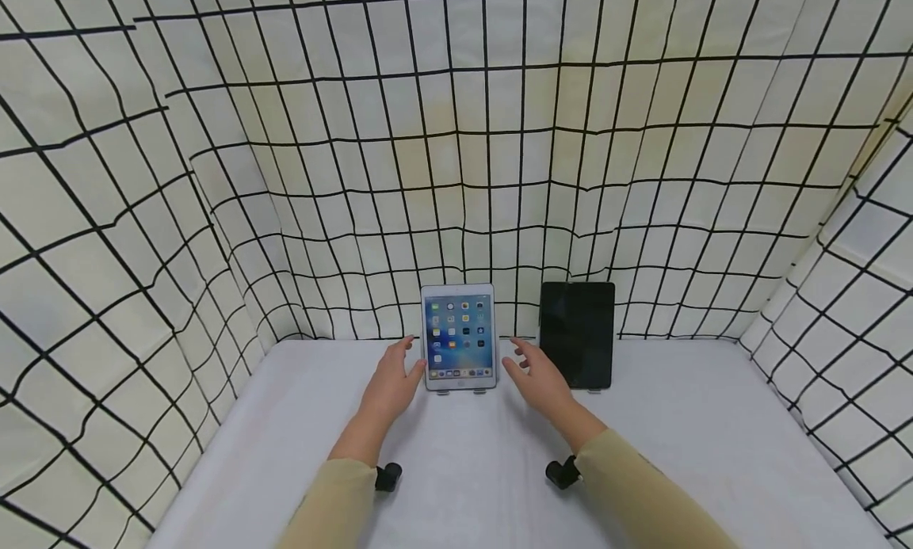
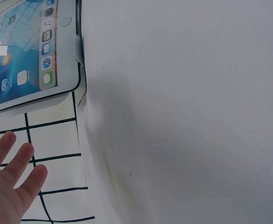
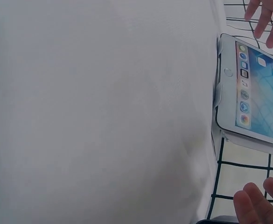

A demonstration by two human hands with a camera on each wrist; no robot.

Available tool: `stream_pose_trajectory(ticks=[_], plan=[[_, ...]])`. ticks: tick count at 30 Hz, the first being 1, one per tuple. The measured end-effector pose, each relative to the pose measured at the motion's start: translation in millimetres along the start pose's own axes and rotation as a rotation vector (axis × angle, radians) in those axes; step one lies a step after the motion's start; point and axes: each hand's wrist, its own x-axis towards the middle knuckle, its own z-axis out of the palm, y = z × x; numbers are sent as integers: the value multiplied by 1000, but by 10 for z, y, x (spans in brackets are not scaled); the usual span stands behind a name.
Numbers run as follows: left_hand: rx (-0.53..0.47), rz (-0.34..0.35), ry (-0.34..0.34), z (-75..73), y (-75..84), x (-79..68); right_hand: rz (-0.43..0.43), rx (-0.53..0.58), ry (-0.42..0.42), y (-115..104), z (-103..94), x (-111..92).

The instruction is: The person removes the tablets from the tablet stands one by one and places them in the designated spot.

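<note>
A white tablet [image 1: 460, 335] with a lit screen of app icons stands upright on a small stand at the back of the table. My left hand [image 1: 394, 377] is at its left side, fingers spread and apart from the frame in the left wrist view. On the other side, my right hand [image 1: 536, 377] reaches toward the tablet's right edge with loosely bent fingers, holding nothing. In the right wrist view, a gap shows between the right fingers [image 3: 255, 203] and the tablet [image 3: 253, 88].
A second tablet [image 1: 578, 335], black with a dark screen, stands behind and right of the right hand. White cloth walls with a black grid [image 1: 485, 161] enclose the white table [image 1: 471, 470] at the back and sides. A small black camera [image 1: 388, 477] is worn on the left wrist.
</note>
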Motion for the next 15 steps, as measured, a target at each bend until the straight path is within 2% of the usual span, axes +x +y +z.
stream_pose_trajectory(ticks=[9,15], plan=[[-14,-18,-2,56,6,103,-17,12,50,-51,98,138],[10,-4,0,48,35,172,-40,28,70,-128,109,216]])
